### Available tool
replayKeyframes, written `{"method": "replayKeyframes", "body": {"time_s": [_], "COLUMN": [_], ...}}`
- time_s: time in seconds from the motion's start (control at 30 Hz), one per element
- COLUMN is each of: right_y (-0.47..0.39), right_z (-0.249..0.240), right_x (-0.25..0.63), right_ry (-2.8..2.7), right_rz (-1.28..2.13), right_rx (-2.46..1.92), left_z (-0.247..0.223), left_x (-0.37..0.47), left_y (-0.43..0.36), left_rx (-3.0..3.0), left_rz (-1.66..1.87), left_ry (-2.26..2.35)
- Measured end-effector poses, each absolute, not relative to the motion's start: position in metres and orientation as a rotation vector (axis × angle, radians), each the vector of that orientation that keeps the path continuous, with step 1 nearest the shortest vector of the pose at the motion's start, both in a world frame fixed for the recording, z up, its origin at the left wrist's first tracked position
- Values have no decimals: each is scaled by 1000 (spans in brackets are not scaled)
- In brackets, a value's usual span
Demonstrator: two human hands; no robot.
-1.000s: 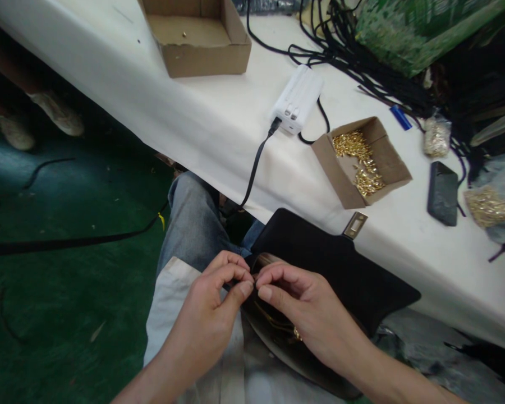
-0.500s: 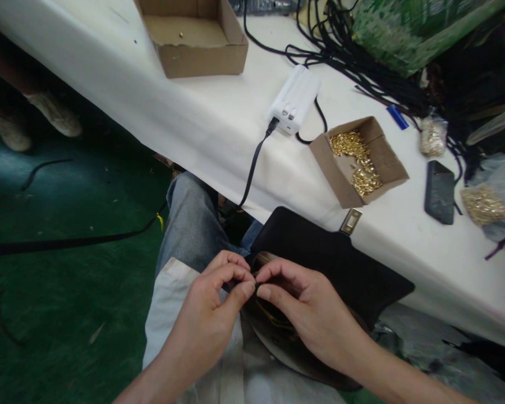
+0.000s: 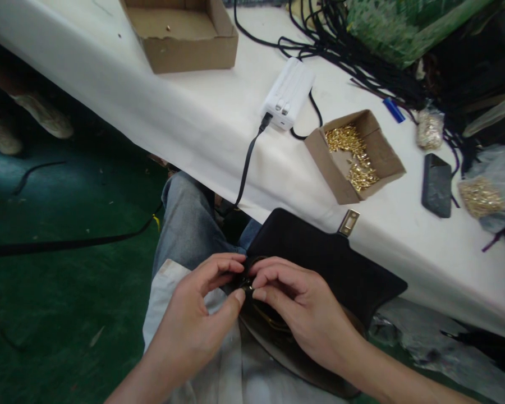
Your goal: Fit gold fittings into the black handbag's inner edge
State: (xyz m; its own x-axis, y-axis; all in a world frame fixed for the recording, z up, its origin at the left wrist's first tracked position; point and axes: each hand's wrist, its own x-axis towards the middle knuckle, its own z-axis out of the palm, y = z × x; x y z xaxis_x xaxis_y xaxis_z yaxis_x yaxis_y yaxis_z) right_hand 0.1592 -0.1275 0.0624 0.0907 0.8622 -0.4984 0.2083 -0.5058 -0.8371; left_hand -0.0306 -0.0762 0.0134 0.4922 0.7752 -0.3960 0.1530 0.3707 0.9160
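Note:
A black handbag [image 3: 320, 247] lies on my lap with its flap thrown back against the table edge. A gold clasp plate [image 3: 349, 223] is fixed to the flap's tip. At the bag's left end, a small shiny metal fitting [image 3: 247, 285] shows between my hands. My left hand [image 3: 206, 292] is beside it, thumb and fingers apart, the tips at the bag's edge. My right hand [image 3: 303, 303] has thumb and forefinger closed in a pinch at the fitting; what exactly lies between the tips is mostly hidden.
On the white table [image 3: 193, 118] stand a small box of gold hardware [image 3: 353, 157], a larger cardboard box [image 3: 189, 53], a white power bank [image 3: 288, 92] with a black cable, a dark phone [image 3: 436, 185] and bags of small parts [image 3: 482, 196]. Another person's shoes [image 3: 42, 115] show at left.
My left thumb and fingers have spread apart from their pinch, uncovering the metal fitting. My right hand stays pinched there. The view has shifted slightly.

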Motion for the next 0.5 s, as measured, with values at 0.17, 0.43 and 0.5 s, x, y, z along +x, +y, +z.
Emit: {"method": "replayKeyframes", "body": {"time_s": [0.17,0.43,0.5], "right_y": [-129,-125,-126], "right_z": [56,50,49], "right_x": [157,153,150], "right_ry": [-941,-978,-1056], "right_rz": [1518,1574,1542], "right_rx": [-1773,-1715,-1678], "left_z": [13,13,10], "left_x": [-35,-45,-45], "left_y": [-79,-92,-94], "left_rx": [1224,1690,1743], "left_rz": [525,537,555], "left_ry": [1097,1138,1134]}}
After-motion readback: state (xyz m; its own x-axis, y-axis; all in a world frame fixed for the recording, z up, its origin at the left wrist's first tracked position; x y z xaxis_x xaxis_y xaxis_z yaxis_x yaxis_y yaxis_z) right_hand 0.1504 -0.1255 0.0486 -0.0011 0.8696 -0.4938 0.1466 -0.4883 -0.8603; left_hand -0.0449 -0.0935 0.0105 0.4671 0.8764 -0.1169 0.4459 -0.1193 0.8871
